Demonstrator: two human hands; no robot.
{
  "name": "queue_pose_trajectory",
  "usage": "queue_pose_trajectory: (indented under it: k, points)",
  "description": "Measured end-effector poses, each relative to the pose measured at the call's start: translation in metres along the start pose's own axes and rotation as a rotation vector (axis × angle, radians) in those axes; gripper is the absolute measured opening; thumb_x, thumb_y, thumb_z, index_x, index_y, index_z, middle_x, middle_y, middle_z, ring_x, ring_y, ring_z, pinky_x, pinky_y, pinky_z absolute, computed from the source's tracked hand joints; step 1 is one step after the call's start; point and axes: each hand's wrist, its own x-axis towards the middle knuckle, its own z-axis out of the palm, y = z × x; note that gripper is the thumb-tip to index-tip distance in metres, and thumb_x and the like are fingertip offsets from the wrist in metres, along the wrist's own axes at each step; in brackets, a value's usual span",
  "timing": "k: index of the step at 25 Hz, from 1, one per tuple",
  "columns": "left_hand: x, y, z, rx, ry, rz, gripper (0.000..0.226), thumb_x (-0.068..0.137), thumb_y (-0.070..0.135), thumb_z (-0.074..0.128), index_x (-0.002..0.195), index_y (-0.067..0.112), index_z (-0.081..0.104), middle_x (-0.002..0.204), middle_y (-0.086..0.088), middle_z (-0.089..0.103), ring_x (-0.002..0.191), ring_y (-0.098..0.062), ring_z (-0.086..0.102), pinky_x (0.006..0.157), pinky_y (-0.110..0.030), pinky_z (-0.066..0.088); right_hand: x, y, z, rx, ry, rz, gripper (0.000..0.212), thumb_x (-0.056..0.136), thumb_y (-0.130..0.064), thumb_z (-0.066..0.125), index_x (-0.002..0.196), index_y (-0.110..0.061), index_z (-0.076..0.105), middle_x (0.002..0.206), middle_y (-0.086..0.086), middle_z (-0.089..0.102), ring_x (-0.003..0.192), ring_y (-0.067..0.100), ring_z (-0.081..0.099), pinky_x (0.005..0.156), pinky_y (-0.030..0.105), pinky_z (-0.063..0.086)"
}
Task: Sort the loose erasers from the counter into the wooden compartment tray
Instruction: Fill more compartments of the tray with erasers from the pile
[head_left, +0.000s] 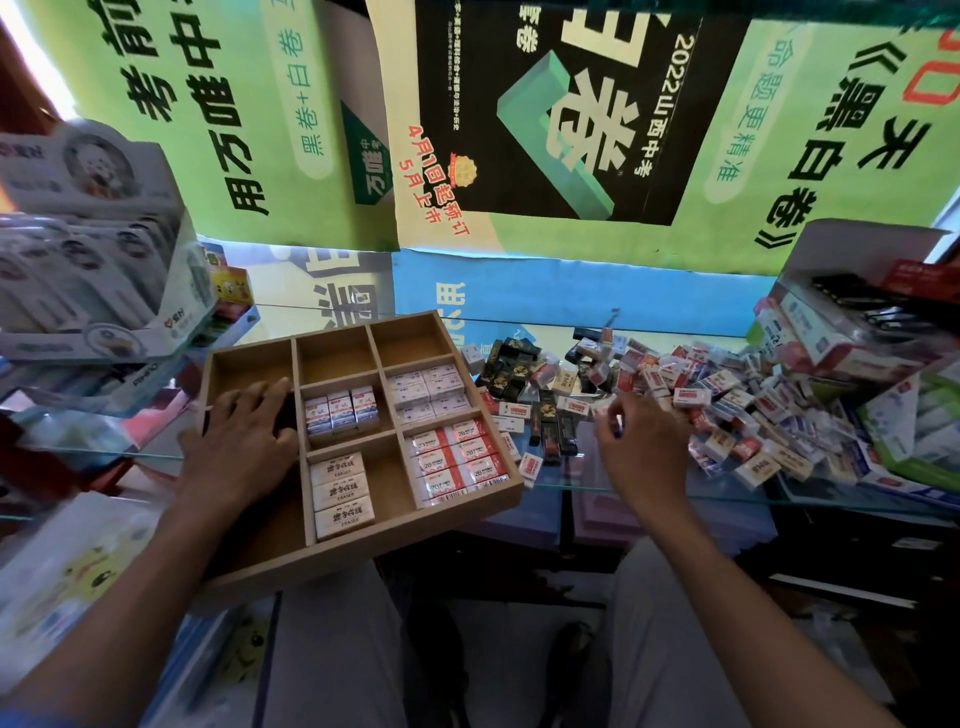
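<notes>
Stationery shop: glass counter, packaged goods, exam-book posters.

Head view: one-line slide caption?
Left hand steadies wooden tray; right hand picks from loose erasers.

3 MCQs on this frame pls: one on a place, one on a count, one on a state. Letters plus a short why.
1. Where is the heap of loose erasers relative to the wooden compartment tray?
A. On the glass counter to its right
B. Inside its back row
C. On the floor below it

2. How many cream erasers marked ERASER lie in the front middle compartment?
A. One
B. Three
C. Six

3. What is the left hand doing?
A. Hanging off the counter
B. Pinching a black eraser
C. Resting on the tray's left side, fingers spread

Answers: 1 A, the pile lies right of the tray; 2 B, three are stacked in a column; 3 C, its palm lies over the left compartments.
</notes>
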Motion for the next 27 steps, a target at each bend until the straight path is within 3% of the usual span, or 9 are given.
queue_pose_trajectory:
  k: [2,5,7,9,12,14,17,21,27]
  points:
    - [0.0,0.0,0.001,0.002,0.001,-0.002,0.063,0.097,0.035,0.041,0.154,0.034,0.012,0.162,0.004,0.013,0.147,-0.02,0.011,0.111,-0.057,0.021,0.001,-0.001,0.007,-0.164,-0.103,-0.002,0.034,0.092,-0.034,0.057,0.118,-0.013,0.057,0.109,0.011,0.062,0.098,0.033,0.06,0.087,0.043,0.043]
    - [-0.001,0.001,0.001,-0.012,0.003,-0.004,0.064,0.097,0.035,0.042,0.154,0.033,0.012,0.162,0.003,0.014,0.147,-0.02,0.011,0.112,-0.058,0.02,-0.006,-0.003,0.01,-0.282,-0.082,-0.038,0.038,0.094,-0.033,0.051,0.128,-0.015,0.052,0.115,0.013,0.064,0.105,0.035,0.058,0.09,0.044,0.042]
    - [-0.001,0.002,0.001,-0.02,0.002,0.001,0.064,0.097,0.035,0.042,0.154,0.033,0.012,0.162,0.003,0.013,0.147,-0.021,0.01,0.111,-0.058,0.02,-0.005,-0.005,0.01,-0.284,-0.051,-0.044,0.036,0.094,-0.031,0.052,0.125,-0.013,0.055,0.108,0.014,0.067,0.1,0.034,0.06,0.088,0.043,0.043]
    - [-0.002,0.003,-0.001,-0.027,0.008,0.002,0.064,0.097,0.036,0.043,0.153,0.032,0.012,0.162,0.002,0.014,0.147,-0.022,0.01,0.111,-0.058,0.021,-0.004,-0.006,0.008,-0.215,-0.012,-0.023,0.027,0.091,-0.028,0.058,0.112,-0.011,0.059,0.087,0.009,0.068,0.08,0.029,0.062,0.08,0.039,0.045]
    - [-0.002,0.002,0.001,-0.023,0.001,0.008,0.064,0.097,0.038,0.041,0.153,0.033,0.01,0.161,0.002,0.012,0.147,-0.022,0.009,0.111,-0.058,0.021,-0.008,-0.017,-0.009,0.012,0.108,-0.005,0.015,0.087,-0.024,0.067,0.096,-0.015,0.059,0.071,0.0,0.061,0.063,0.021,0.057,0.074,0.038,0.052]
    - [-0.002,0.001,0.001,-0.029,-0.008,0.011,0.064,0.097,0.04,0.041,0.152,0.033,0.009,0.161,0.003,0.011,0.147,-0.022,0.008,0.112,-0.059,0.021,-0.013,-0.045,-0.022,0.239,0.101,-0.051,0.014,0.085,-0.021,0.071,0.094,-0.017,0.061,0.077,-0.003,0.062,0.067,0.019,0.061,0.069,0.041,0.055]
    - [-0.002,0.001,0.0,-0.029,-0.003,0.005,0.063,0.096,0.04,0.039,0.152,0.033,0.011,0.161,0.004,0.013,0.147,-0.022,0.009,0.112,-0.059,0.022,-0.026,-0.12,-0.017,0.468,-0.071,-0.196,0.012,0.083,-0.026,0.072,0.091,-0.024,0.063,0.079,-0.009,0.065,0.072,0.012,0.064,0.068,0.036,0.055]
    - [-0.003,0.001,-0.001,-0.025,0.0,0.018,0.063,0.096,0.042,0.038,0.152,0.032,0.011,0.161,0.003,0.013,0.147,-0.023,0.009,0.111,-0.058,0.022,-0.043,-0.211,0.032,0.393,-0.246,-0.43,0.015,0.085,-0.034,0.067,0.094,-0.025,0.061,0.082,-0.009,0.062,0.075,0.011,0.058,0.077,0.033,0.049]
    - [-0.005,0.0,-0.002,-0.031,0.021,0.036,0.063,0.095,0.041,0.036,0.152,0.032,0.011,0.161,0.002,0.014,0.147,-0.024,0.01,0.11,-0.059,0.022,-0.04,-0.255,0.072,0.22,-0.223,-0.457,0.015,0.089,-0.036,0.063,0.096,-0.024,0.062,0.084,-0.004,0.067,0.083,0.017,0.061,0.087,0.034,0.04]
